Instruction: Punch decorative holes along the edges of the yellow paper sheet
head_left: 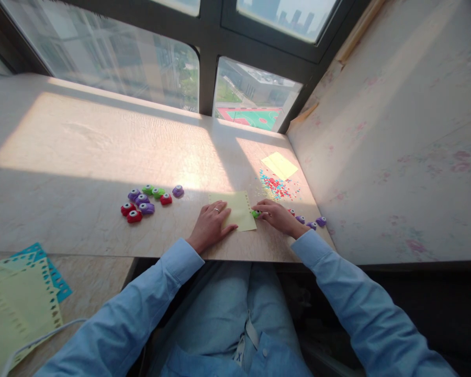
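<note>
A pale yellow sheet of paper (240, 210) lies on the table in front of me, with small cut-outs along its edges. My left hand (211, 225) rests on its left part with the fingers spread, a ring on one finger. At the sheet's right edge, my right hand (277, 215) has its fingers closed on a small green craft punch (256, 213), partly covered by the fingertips. Beside and behind that hand are several purple and red punches, among them a purple punch (321, 221). Punched confetti (275, 184) in red, blue and yellow is scattered just beyond.
Left of my hands sits a cluster of purple, red and green punches (142, 200). Another yellow sheet (280, 165) lies beyond the confetti. Punched sheets (19, 303) and a white cable (47, 336) are at the lower left. A papered wall (396, 157) bounds the right side, windows the back.
</note>
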`<state>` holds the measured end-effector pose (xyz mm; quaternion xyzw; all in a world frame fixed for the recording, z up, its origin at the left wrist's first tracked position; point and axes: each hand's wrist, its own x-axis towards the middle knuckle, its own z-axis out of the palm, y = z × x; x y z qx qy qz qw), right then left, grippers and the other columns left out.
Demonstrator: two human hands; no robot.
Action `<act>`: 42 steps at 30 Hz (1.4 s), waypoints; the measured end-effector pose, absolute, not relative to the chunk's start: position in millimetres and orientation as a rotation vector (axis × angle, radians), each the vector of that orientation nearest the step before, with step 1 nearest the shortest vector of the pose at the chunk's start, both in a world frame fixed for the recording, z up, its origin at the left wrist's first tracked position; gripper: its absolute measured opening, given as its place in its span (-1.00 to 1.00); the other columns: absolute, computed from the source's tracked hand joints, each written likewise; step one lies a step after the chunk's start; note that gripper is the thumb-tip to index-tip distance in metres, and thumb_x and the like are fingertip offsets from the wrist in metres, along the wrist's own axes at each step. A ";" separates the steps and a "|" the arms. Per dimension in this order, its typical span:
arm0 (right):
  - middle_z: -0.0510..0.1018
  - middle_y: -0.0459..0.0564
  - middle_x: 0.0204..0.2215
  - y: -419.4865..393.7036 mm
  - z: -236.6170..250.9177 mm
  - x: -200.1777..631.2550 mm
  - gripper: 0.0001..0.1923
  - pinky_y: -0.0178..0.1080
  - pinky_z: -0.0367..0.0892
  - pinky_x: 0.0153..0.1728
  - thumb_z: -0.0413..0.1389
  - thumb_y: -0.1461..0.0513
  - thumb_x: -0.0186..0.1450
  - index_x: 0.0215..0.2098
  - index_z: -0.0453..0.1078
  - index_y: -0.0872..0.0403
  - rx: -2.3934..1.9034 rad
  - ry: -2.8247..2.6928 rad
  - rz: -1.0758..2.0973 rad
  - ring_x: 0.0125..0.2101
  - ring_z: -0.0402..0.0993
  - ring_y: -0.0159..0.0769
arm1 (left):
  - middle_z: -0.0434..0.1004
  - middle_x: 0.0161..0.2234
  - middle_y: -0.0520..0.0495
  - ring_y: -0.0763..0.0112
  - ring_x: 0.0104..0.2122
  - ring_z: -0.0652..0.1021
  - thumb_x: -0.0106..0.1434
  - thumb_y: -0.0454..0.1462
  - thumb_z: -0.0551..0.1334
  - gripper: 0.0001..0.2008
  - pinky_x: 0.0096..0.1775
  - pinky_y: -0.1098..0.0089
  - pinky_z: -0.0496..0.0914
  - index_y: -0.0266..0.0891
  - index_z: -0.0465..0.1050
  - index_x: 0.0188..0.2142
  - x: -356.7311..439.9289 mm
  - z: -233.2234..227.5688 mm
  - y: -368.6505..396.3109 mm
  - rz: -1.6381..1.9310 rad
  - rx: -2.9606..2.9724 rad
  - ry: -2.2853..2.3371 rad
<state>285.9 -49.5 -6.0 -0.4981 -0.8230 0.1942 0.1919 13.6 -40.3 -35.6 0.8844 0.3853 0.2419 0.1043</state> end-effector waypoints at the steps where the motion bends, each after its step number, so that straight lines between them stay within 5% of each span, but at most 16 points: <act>1: 0.55 0.07 -0.14 -50.2 -5.4 285.1 -0.61 -0.14 0.40 -0.05 0.10 0.42 0.24 -0.03 0.53 0.01 -1.401 -2.312 0.550 -0.13 0.50 -0.20 | 0.45 0.11 -0.33 -0.01 0.14 0.41 0.28 -0.01 0.23 -0.57 0.10 0.02 0.31 -0.27 0.46 -0.02 13.6 -35.4 -40.3 0.714 2.611 1.134; 14: 0.49 0.00 -0.25 -56.1 -3.2 261.9 -0.86 -0.21 0.39 -0.20 0.20 0.28 0.26 -0.18 0.45 0.06 -1.542 -2.147 0.499 -0.35 0.48 -0.30 | 0.41 0.13 -0.36 -0.06 0.21 0.34 0.26 0.00 0.23 -0.53 0.19 -0.02 0.26 -0.30 0.45 0.00 12.9 -36.4 -40.4 0.738 2.595 1.104; 42: 0.56 0.06 -0.24 -82.7 -18.1 253.4 -0.78 -0.17 0.44 -0.30 0.14 0.13 0.32 -0.14 0.53 0.04 -1.593 -1.810 0.541 -0.38 0.48 -0.25 | 0.38 0.18 -0.31 -0.07 0.30 0.22 0.28 0.02 0.19 -0.54 0.25 -0.10 0.15 -0.24 0.43 0.02 11.8 -31.3 -42.2 0.686 2.546 1.088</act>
